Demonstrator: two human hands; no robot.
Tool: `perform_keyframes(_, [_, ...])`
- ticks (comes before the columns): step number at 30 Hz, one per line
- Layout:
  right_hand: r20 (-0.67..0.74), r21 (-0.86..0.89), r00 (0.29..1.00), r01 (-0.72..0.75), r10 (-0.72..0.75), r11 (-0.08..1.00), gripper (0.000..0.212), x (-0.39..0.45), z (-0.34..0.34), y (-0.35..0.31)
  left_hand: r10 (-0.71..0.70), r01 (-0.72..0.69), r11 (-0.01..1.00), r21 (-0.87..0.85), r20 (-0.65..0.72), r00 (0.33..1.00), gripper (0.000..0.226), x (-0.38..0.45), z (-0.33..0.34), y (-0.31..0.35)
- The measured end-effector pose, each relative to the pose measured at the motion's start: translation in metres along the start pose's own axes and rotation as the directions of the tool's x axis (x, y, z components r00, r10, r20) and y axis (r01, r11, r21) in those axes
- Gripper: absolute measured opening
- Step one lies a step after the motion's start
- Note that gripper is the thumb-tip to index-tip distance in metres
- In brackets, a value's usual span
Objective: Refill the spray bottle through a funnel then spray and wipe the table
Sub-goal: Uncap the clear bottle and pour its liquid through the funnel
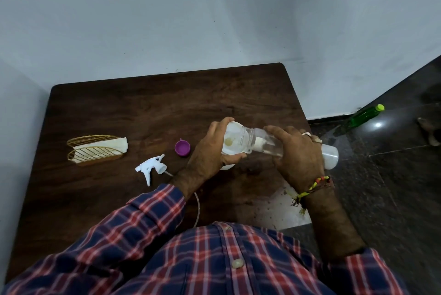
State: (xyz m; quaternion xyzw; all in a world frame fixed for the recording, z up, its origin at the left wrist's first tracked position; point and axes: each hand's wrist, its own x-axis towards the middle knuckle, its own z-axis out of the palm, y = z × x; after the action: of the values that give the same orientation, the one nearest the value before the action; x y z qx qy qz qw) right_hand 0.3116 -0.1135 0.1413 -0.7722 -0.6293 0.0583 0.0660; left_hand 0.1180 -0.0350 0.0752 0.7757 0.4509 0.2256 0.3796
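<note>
The spray bottle (230,165), a white translucent plastic one with its trigger head off, stands on the dark wooden surface (114,108) near its right edge, largely hidden behind the left hand (210,151). A white plastic funnel (235,138) sits in its mouth, and the left hand grips the funnel's rim. The right hand (298,153) holds a clear plastic bottle (267,143) tilted almost flat, its open mouth over the funnel; clear liquid shows inside it. How full the spray bottle is cannot be told. The white trigger sprayer head (151,168) lies on the surface to the left, its dip tube trailing toward the person. A purple plastic cap (182,148) rests open side up between the sprayer and the left hand. Farther left, a gold wire napkin holder (94,151) contains white paper napkins (119,144). A green plastic bottle with a yellow-green cap (365,116) lies on the dark tiled floor.
</note>
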Motion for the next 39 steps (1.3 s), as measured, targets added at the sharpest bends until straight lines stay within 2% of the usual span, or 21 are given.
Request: perform_keyframes(39, [-0.056,-0.032,0.998,-0.009,0.007,0.999,0.069,0.001,0.011,0.004,-0.053,0.052,0.998,0.026,0.024,0.998,0.091,0.002,-0.003,0.007])
